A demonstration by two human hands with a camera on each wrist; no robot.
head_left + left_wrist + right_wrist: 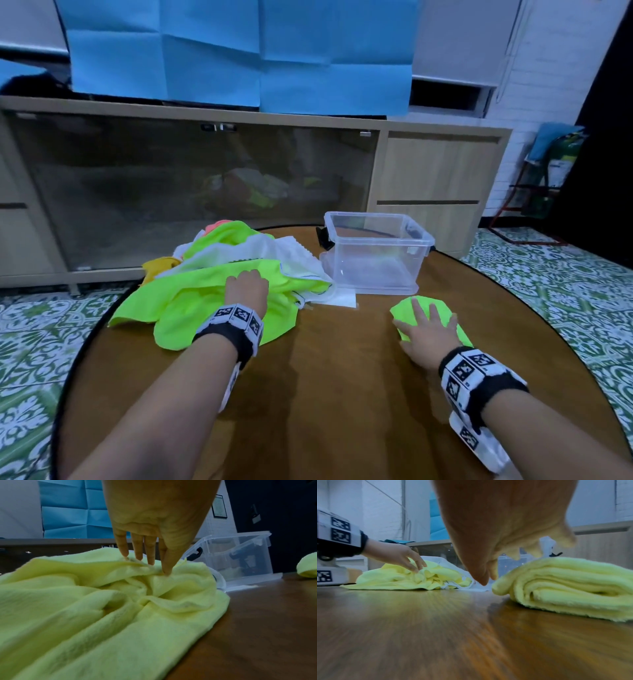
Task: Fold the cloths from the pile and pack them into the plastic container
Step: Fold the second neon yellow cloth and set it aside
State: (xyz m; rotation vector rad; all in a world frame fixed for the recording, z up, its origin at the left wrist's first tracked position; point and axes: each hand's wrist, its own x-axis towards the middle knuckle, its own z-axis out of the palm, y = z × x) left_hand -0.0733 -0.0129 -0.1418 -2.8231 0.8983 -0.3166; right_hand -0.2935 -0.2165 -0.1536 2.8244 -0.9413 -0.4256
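Head view: the pile of cloths (pixel 236 270) is seen left of centre on the table (pixel 325 394); the plastic container (pixel 375 251) is placed right of it; a folded cloth (pixel 428 320) is laid lower right, nearer than the container.

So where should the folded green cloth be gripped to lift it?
Judging by its pose, pinch the folded green cloth across its rounded fold edge facing the left hand, from above. The right hand lies flat there; the layers would probably stay together.
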